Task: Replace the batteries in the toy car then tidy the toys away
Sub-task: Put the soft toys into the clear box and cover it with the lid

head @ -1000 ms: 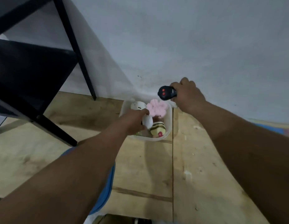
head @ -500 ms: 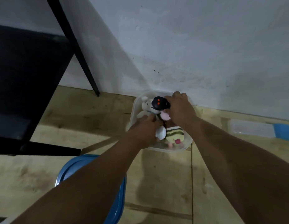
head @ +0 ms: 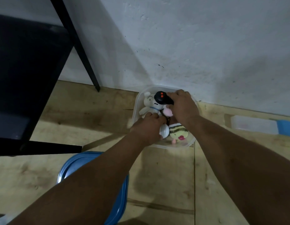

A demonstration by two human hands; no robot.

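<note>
Packing the toys into the clear plastic tub (head: 135, 101), which stands on the wooden floor (head: 165, 184) against the white wall (head: 189, 46) at the centre of the frame, seems to be the step in hand. The right hand (head: 183, 108) is closed around a black remote control (head: 162, 98) with two red buttons and holds it over the far part of the tub, just beside a white plush animal (head: 150, 104). The left hand (head: 147, 127) is curled over the toys in the near left part; its fingers press down near a white rounded piece (head: 164, 131), but I cannot tell if they pinch it or only push it. A pink plush part (head: 216, 112) shows between the two hands, and a striped bee plush (head: 179, 132) lies in the near right part. The toy car itself I cannot recognise with certainty.

To do this well, I think the left hand should keep the soft toys flat so that a free hollow opens, and the right hand should lay the remote into it, buttons upward, not on top of the heap. The blue lid (head: 71, 166) lies on the floor at the lower left, partly under the left forearm; nothing should stand above the rim, otherwise it will probably not close.
</note>
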